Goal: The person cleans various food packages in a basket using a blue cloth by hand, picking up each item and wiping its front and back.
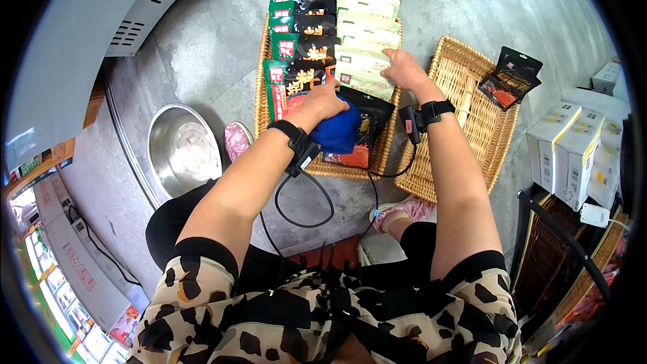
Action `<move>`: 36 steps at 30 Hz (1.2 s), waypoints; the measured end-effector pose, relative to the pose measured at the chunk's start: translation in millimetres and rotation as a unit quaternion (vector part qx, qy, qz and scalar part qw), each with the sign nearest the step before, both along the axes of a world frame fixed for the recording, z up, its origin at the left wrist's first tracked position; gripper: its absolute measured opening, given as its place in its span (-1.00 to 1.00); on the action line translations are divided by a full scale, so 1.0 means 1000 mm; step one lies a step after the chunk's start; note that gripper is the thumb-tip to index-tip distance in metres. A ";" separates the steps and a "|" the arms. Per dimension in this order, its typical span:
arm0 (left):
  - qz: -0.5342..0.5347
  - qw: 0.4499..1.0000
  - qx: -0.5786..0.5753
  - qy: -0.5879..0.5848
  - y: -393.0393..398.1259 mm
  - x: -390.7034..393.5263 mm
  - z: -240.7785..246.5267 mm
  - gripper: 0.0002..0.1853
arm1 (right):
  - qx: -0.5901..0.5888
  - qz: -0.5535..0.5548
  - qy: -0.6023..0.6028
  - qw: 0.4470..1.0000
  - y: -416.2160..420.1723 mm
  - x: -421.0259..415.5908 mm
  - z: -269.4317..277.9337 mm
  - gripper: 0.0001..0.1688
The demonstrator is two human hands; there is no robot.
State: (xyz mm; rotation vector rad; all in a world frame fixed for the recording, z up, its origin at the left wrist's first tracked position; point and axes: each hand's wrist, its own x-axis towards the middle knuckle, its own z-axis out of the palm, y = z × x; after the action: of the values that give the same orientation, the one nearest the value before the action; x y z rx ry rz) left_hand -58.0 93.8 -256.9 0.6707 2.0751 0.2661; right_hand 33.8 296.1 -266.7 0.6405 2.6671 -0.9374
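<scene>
My left hand holds a bunched blue cloth over the wicker basket in front of me. Its fingertips are close to the front pale green pouch. At the right edge of the pale green row is my right hand, its fingers against the pouches; whether they grip one is unclear. Beside that row stands a row of green and black pouches, overlapping one behind another. Black pouches with a red food picture lie at the basket's near end, partly covered by the cloth.
A second wicker basket sits to the right, with dark pouches at its far right edge. A steel basin is on the floor at left. White boxes stand far right. Black cables hang from my wrist straps.
</scene>
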 end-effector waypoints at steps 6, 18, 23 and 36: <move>-0.130 0.988 0.006 0.088 0.004 -0.009 -0.020 -0.42 | 0.000 -0.003 0.025 1.000 -0.002 0.002 -0.001 -0.46; -0.145 0.981 0.074 0.103 0.007 0.007 -0.012 -0.69 | -0.007 0.005 0.009 1.000 -0.001 0.001 0.003 -0.42; -0.146 0.966 0.140 0.161 0.009 0.012 -0.006 -0.73 | 0.005 0.005 0.028 1.000 0.002 -0.002 0.006 -0.44; -0.091 0.957 0.186 0.205 0.031 -0.003 0.010 -0.71 | 0.062 -0.001 0.097 0.993 0.020 -0.015 0.016 -0.57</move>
State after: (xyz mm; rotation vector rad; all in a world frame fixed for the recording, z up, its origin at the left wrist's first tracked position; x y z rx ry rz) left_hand -60.6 124.9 -246.8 1.2238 2.3576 0.4488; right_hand 18.8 316.4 -251.1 0.6051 2.9169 -0.8800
